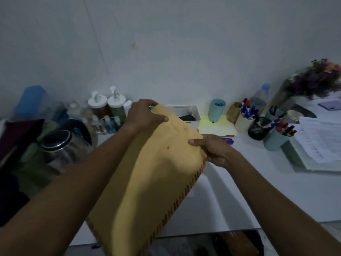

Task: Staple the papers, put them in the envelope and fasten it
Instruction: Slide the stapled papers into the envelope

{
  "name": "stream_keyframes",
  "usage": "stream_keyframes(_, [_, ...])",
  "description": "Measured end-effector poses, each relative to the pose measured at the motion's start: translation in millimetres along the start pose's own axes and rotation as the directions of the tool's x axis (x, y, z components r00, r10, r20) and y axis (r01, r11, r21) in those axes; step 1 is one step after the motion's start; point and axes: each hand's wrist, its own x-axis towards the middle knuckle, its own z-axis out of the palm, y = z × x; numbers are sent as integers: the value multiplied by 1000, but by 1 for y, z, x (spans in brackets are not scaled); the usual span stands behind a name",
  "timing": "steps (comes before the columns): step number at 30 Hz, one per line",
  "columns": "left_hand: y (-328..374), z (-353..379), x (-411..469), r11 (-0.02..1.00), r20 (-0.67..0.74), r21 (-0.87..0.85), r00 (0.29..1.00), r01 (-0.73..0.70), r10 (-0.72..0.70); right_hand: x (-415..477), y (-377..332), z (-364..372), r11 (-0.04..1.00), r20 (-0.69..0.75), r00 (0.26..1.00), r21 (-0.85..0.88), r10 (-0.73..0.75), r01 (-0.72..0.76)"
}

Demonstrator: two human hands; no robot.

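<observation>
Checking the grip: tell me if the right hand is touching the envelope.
Touching. The head view shows the right hand pinching the envelope at its right edge, thumb pressed on its face.

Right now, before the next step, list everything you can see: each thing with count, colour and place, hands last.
Envelope: one, yellow-brown with a striped edge, held up over the table at centre.
Kettle: one, steel with a black lid, left.
Pump bottles: two, white tops, back left.
Small bottles: several, clear, in front of the pumps.
Box: one, white, back centre.
Cup: one, pale blue, right of the box.
Yellow paper: some sheets, under that cup.
Pen pots: several, holding pens, back right.
Water bottle: one, clear, behind the pots.
Flowers: one bunch, purple, far right.
Papers: one white stack, right edge.
Table: white.
Left hand: grips the envelope's top.
Right hand: grips its right edge.
</observation>
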Motion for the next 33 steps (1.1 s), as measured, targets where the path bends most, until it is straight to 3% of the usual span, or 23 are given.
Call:
stream_keyframes(3, [-34,35,-28,991,-129,135,991,-25,42,4,44,29,997,-151,987,57,-47,56])
stream_keyframes(5, [-54,62,-51,983,-167,177,986,53,-23,5,70,44,996,-236,969,31,-75,84])
stream_keyframes(10, [-87,119,-96,965,40,-37,966,259,-257,16,128,63,985,-391,912,-156,-125,68])
stream_keyframes(18, [-93,158,-108,793,207,-313,853,522,-479,14,159,53,961,-305,938,-263,-166,85])
stream_keyframes(23, [-77,157,-101,750,248,-356,830,557,-499,15,155,31,958,-226,965,-279,-129,63])
stream_keyframes(30, [-78,164,-100,858,159,-203,880,472,-447,26,158,5,903,-219,975,-425,-35,-63])
stream_keyframes(33, [-75,166,-104,848,143,-177,865,500,-480,38,151,-7,932,-307,951,-357,-47,-69])
